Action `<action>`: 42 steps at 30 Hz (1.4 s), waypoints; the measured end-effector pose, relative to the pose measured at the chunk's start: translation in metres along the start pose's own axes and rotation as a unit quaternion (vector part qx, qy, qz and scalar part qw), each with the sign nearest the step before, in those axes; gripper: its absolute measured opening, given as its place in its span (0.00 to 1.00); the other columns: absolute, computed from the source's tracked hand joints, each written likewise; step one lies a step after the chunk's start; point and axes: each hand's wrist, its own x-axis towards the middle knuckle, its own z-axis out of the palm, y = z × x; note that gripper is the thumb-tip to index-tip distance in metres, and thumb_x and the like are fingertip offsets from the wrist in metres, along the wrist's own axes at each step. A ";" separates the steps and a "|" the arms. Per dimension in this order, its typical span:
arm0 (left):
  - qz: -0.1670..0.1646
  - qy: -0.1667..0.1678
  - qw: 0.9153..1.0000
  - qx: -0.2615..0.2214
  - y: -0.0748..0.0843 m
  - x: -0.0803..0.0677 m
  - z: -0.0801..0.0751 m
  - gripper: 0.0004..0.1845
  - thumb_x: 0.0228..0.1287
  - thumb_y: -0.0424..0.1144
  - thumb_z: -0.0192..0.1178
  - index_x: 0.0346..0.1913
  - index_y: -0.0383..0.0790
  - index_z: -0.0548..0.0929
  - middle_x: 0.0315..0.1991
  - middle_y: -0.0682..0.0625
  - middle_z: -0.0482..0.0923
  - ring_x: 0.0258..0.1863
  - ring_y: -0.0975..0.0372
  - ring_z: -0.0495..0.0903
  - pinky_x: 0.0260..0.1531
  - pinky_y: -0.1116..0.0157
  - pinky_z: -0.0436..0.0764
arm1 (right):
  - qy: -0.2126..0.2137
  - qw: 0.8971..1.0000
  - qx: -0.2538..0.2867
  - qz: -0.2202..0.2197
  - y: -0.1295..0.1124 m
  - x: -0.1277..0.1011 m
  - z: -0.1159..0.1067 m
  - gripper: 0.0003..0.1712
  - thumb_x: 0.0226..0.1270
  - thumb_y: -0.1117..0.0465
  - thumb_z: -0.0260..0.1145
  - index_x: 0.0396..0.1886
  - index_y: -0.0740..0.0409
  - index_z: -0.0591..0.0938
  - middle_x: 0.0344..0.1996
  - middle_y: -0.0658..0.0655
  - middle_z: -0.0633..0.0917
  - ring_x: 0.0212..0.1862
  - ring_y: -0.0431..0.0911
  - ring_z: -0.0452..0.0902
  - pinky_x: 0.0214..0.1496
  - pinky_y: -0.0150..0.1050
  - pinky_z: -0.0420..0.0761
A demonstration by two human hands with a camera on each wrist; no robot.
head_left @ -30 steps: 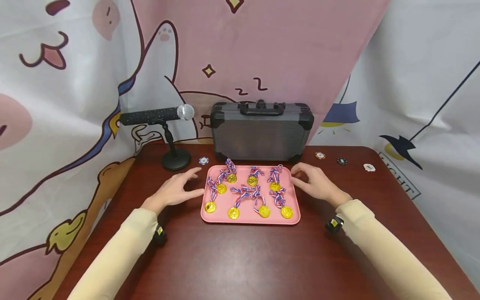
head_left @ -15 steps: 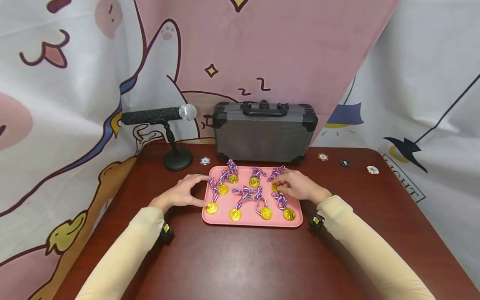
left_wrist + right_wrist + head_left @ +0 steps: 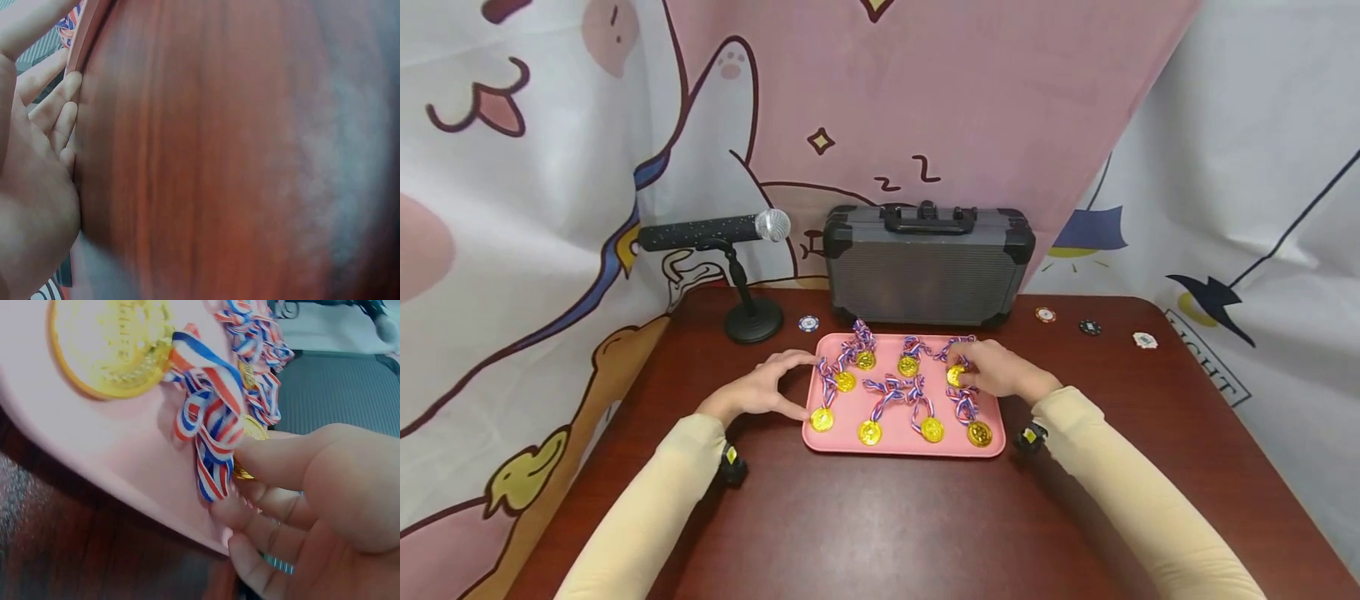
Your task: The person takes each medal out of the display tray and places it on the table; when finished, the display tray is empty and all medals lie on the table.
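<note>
A pink tray point(image 3: 895, 448) on the table carries several gold medals with crumpled red, white and blue ribbons. My left hand point(image 3: 758, 387) is at the tray's left edge, fingers and thumb spread apart and fingertips at the rim. Over the tray's right side, my right hand point(image 3: 998, 369) pinches the upper right medal point(image 3: 956, 375) between curled fingers and thumb. That medal point(image 3: 253, 430) is partly covered by the thumb in the right wrist view. Just below the hand lies the lower right medal point(image 3: 979, 433), its ribbon point(image 3: 215, 415) close to the fingertips.
Behind the tray stands a grey case point(image 3: 928, 275) with black corners. A microphone point(image 3: 715, 232) on a stand point(image 3: 752, 319) is at the back left. Poker chips lie about: a blue one point(image 3: 808, 323), a red one point(image 3: 1046, 314), a black one point(image 3: 1090, 327) and a white one point(image 3: 1145, 340).
My right hand has moved left from beside the tray onto the upper right medal, which has shifted slightly. My left hand has come a little to the right, against the tray's edge.
</note>
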 end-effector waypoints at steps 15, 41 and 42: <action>-0.012 0.002 1.000 -0.004 -0.007 -0.009 -0.004 0.52 0.45 0.54 0.84 0.76 0.58 0.72 0.78 0.48 0.63 0.78 0.46 0.55 0.72 0.31 0.53 | 0.154 0.966 0.199 0.064 0.038 -0.043 -0.050 0.17 0.71 0.69 0.71 0.57 0.64 0.82 0.44 0.67 0.86 0.41 0.54 0.86 0.39 0.35 0.86; -0.006 0.000 1.000 -0.017 -0.004 0.000 0.001 0.51 0.46 0.51 0.84 0.76 0.56 0.71 0.78 0.47 0.63 0.77 0.45 0.55 0.71 0.30 0.51 | 0.155 0.980 0.086 0.088 0.082 -0.038 -0.002 0.17 0.68 0.73 0.71 0.55 0.64 0.84 0.43 0.63 0.88 0.44 0.55 0.86 0.45 0.46 0.85; -0.005 0.000 1.000 -0.016 -0.004 0.001 0.001 0.51 0.47 0.51 0.83 0.76 0.56 0.71 0.78 0.47 0.63 0.77 0.45 0.54 0.71 0.30 0.51 | 0.156 0.981 0.081 0.086 0.081 -0.037 -0.002 0.17 0.67 0.73 0.71 0.55 0.64 0.84 0.44 0.64 0.88 0.45 0.56 0.87 0.47 0.48 0.85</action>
